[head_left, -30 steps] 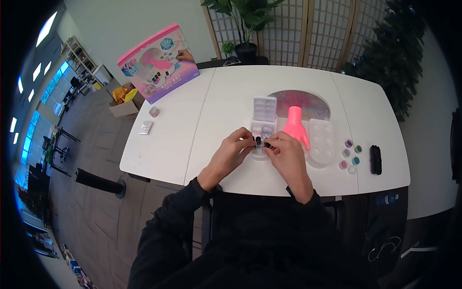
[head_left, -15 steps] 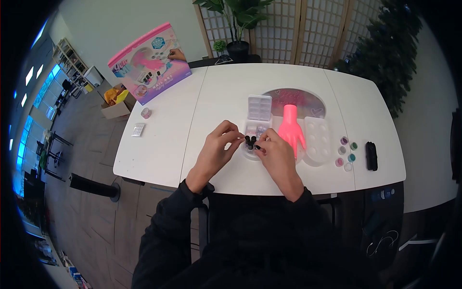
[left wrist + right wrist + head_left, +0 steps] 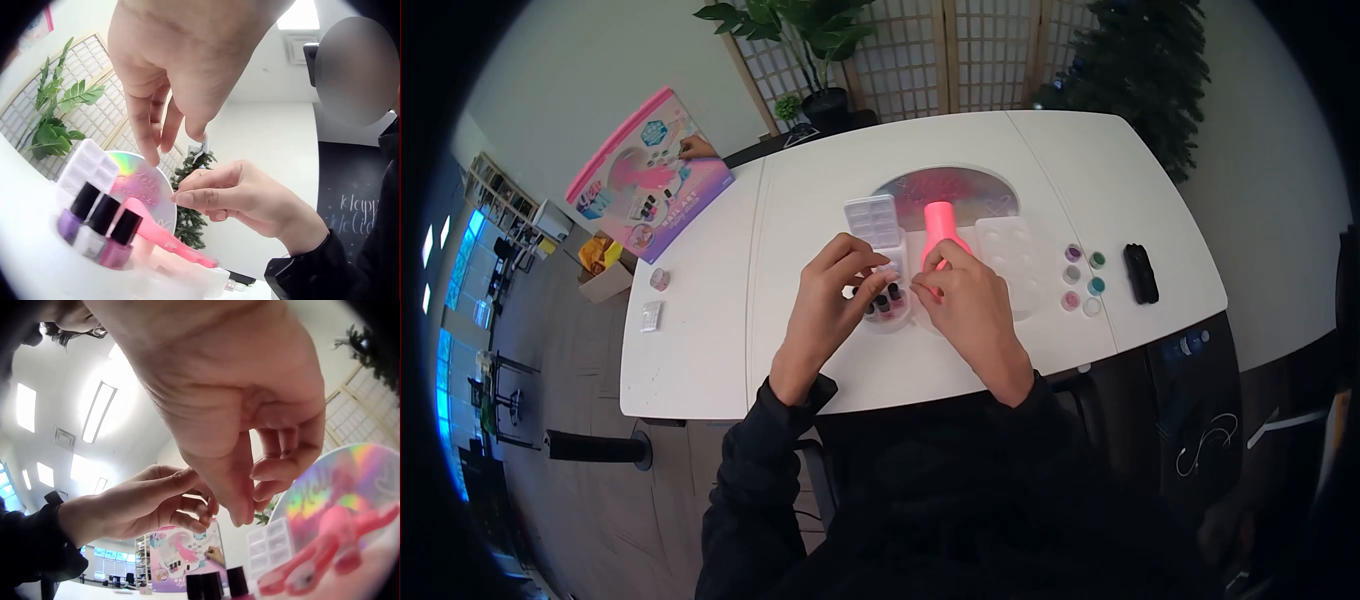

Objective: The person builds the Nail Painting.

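Observation:
Three nail polish bottles [image 3: 97, 228] with black caps, in purple, clear and pink, stand side by side in the base of the white nail art station. My left hand [image 3: 830, 298] hovers just over them, thumb and fingers loosely bent, with nothing showing between them. Close by on the right, my right hand [image 3: 972, 305] has its thumb and fingertips near each other, and no object shows in them. It partly covers the pink plastic hand [image 3: 940, 220] in the head view. Behind the bottles, a lidded compartment case [image 3: 872, 220] stands with its lid up.
A shiny decorated panel [image 3: 975, 188] rises behind the plastic hand. Right of it lie a clear tray with round wells [image 3: 1007, 250], several small glitter pots [image 3: 1071, 300] and a black pouch [image 3: 1141, 273]. A printed box [image 3: 645, 180] and a small jar [image 3: 660, 279] are at left.
Both hands were close together among the black caps; now they are raised and apart from the bottles. The right hand has shifted right, and the head view has turned.

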A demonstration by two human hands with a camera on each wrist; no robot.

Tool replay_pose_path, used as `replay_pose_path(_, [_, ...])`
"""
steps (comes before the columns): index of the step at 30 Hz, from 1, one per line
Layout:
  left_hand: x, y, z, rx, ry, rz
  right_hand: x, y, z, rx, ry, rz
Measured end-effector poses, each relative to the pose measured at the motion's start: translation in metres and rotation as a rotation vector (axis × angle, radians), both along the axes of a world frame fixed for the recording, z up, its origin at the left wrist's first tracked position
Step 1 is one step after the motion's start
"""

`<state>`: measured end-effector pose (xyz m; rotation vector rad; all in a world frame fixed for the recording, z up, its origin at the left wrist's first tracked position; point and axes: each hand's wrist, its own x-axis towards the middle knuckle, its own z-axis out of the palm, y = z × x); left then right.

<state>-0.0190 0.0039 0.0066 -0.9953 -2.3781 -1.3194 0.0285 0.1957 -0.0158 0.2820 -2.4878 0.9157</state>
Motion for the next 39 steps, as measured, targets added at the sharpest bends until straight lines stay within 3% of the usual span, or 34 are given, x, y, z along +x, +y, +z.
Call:
replay_pose_path(2, [0.004,0.025,0.005,-0.03,-0.056,-0.061,0.002,0.017,0.007,0.02,-0.004,-0.088])
replay_pose_path(4, [0.009,0.049,0.007,-0.274,0.067,-0.088,0.004,0.031,0.013,-0.045,-0.066,-0.138])
replay_pose_path(5, [0.007,0.059,0.004,-0.264,0.072,-0.11,0.004,0.041,0.013,-0.036,-0.064,-0.161])
replay_pose_path(10, [-0.002,0.09,-0.016,-0.464,0.28,-0.014,0.008,0.086,0.005,0.079,-0.2,-0.292])
replay_pose_path(14, [-0.001,0.094,-0.026,-0.565,0.278,0.006,0.019,0.103,-0.005,0.197,-0.26,-0.363])
replay_pose_path(16, [-0.002,0.094,-0.025,-0.643,0.146,-0.022,0.02,0.105,-0.016,0.206,-0.269,-0.31])
replay_pose_path(23, [-0.006,0.083,-0.025,-0.595,0.202,-0.046,0.022,0.079,-0.012,0.149,-0.387,-0.258])
replay_pose_path(26, [-0.01,0.082,-0.02,-0.611,0.121,-0.09,0.022,0.082,-0.017,0.108,-0.386,-0.273])
replay_pose_path(31, [-0.015,0.079,-0.022,-0.586,0.146,-0.123,0.016,0.091,-0.026,0.084,-0.302,-0.163])
replay_pose_path(39, [-0.015,0.076,-0.021,-0.603,0.167,-0.132,0.015,0.087,-0.041,0.076,-0.208,-0.157])
